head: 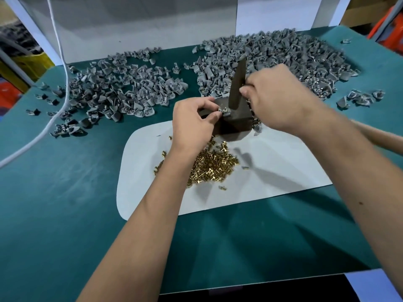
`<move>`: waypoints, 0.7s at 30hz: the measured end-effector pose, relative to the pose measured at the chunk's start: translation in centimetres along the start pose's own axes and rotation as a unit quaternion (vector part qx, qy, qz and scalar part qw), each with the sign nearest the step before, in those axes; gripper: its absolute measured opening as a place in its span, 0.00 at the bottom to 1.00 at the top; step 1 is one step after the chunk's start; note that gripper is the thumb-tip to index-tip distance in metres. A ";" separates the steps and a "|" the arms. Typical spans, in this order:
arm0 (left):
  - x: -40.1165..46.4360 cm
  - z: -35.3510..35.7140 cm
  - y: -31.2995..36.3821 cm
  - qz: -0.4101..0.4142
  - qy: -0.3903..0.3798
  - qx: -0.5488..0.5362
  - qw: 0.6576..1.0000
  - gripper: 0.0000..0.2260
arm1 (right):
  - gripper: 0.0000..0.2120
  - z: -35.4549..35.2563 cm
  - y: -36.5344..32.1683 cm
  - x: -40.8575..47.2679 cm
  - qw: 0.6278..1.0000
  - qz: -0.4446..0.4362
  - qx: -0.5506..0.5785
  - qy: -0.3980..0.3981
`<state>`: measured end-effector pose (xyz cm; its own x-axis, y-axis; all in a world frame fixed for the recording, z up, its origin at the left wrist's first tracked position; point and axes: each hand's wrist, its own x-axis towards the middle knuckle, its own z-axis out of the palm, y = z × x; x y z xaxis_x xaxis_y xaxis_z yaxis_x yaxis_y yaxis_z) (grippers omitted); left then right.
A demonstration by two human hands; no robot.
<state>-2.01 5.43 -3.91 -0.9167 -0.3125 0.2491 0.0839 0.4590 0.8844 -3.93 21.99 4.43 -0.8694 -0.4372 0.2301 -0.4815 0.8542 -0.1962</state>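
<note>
At a green bench, a worker is seating a small metal piece on top of a dark block at the far edge of a white sheet. The left hand is pinching the piece, its grip clamped on it at the foot of the upright rod. The right hand is curling its grip round that rod. The step is likely asking for the piece to lie flat and square under the rod, with fingertips kept clear. Brass rivets are lying under the left wrist.
</note>
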 end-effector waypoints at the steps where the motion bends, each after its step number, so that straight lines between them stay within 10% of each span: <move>1: 0.0 0.0 0.0 0.005 -0.001 0.005 1.000 0.04 | 0.14 -0.2 0.1 0.1 0.999 0.000 0.016 0.039; 8: -0.3 -0.1 0.3 0.003 0.007 0.012 1.000 0.04 | 0.13 0.4 -0.4 -0.5 0.999 0.003 -0.025 -0.026; 13: -0.2 -0.3 0.3 0.011 0.003 0.011 1.000 0.04 | 0.12 0.1 -0.6 -0.7 0.990 0.003 0.066 0.128; 18: -0.3 -0.2 0.6 -0.002 -0.001 -0.005 1.000 0.03 | 0.11 0.7 -0.4 -0.1 1.000 0.003 -0.009 -0.017; 21: -0.2 -0.3 0.4 0.011 -0.001 0.010 1.000 0.03 | 0.11 0.1 -0.1 0.0 0.993 -0.008 0.038 0.109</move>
<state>-1.64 5.42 -3.48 -0.9158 -0.3003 0.2667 0.0954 0.4823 0.8708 -3.87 21.83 4.33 -0.8204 -0.3725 0.4339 -0.5098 0.8201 -0.2600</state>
